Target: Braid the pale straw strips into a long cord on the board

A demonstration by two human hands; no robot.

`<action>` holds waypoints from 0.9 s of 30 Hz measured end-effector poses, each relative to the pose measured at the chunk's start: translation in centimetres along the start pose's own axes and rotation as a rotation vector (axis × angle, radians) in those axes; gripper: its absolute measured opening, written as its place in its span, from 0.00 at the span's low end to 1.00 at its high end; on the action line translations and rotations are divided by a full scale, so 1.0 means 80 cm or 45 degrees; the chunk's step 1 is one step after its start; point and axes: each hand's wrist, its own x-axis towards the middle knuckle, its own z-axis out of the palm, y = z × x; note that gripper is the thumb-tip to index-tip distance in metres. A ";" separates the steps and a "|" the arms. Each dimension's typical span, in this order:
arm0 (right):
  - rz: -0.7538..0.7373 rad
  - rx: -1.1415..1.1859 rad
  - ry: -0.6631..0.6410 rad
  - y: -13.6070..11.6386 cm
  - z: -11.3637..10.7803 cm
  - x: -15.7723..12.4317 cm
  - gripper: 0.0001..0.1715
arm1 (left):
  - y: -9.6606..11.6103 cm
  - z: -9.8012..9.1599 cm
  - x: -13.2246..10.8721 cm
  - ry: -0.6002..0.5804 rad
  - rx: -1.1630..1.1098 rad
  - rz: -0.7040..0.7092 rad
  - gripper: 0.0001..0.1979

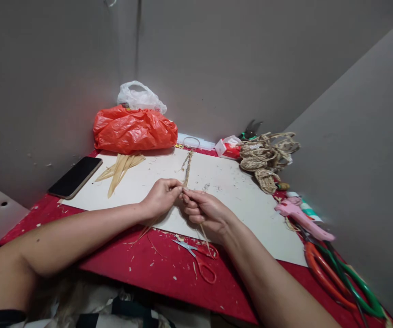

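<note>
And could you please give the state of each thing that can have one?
Thin brown braided cord: pinched by left hand and right hand
Black rectangular phone: flat, screen dark
Red plastic bag: bulging, crumpled
White plastic bag: crumpled
Pale flat straw strips: overlapping
Red-and-white tissue pack: open
Small red-handled metal scissors: handle loops apart
Beige braided rope bundle: looped
Pink plastic tool: lying down

We identify one slender plant-fibre cord (187, 171), tan-brown and rough-surfaced; its exact weave is too small to tell. We observe it extended nearly straight from near to far at mid-scene, the far end set slightly to the right. Its near end is pinched and concealed. Nearer still, we locate thin, pale fibre strands (204, 234), trailing loosely at left and right; their junction with the cord is hidden.
</note>
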 end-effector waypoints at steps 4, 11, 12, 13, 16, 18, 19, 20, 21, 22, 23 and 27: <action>-0.061 -0.002 0.084 0.003 0.003 0.002 0.13 | 0.005 -0.007 0.002 -0.113 0.183 0.015 0.10; -0.076 -0.128 0.306 0.007 0.012 0.003 0.11 | 0.024 -0.026 0.006 -0.273 0.886 0.055 0.11; -0.082 -0.145 0.321 0.008 0.013 0.003 0.10 | 0.027 -0.025 0.004 -0.263 1.016 0.068 0.12; -0.095 -0.158 0.333 0.009 0.014 0.003 0.10 | 0.029 -0.024 0.001 -0.250 1.138 0.084 0.13; -0.130 -0.162 0.369 0.012 0.018 0.003 0.14 | 0.033 -0.017 -0.009 -0.225 1.440 0.138 0.16; -0.129 -0.158 0.391 0.014 0.020 0.002 0.19 | 0.034 -0.012 -0.017 -0.238 1.594 0.178 0.16; -0.133 -0.165 0.400 0.014 0.021 0.002 0.20 | 0.034 -0.009 -0.020 -0.256 1.659 0.209 0.15; -0.143 -0.173 0.404 0.015 0.021 0.002 0.21 | 0.034 -0.007 -0.023 -0.273 1.714 0.247 0.14; -0.160 -0.179 0.400 0.015 0.022 0.002 0.22 | 0.034 -0.005 -0.025 -0.294 1.757 0.289 0.13; -0.173 -0.178 0.389 0.016 0.022 0.002 0.22 | 0.034 -0.004 -0.026 -0.313 1.788 0.331 0.12; -0.177 -0.168 0.369 0.016 0.021 0.002 0.22 | 0.034 -0.003 -0.027 -0.331 1.811 0.366 0.12; -0.139 -0.119 0.305 0.015 0.018 0.001 0.20 | 0.035 0.001 -0.030 -0.388 1.877 0.444 0.11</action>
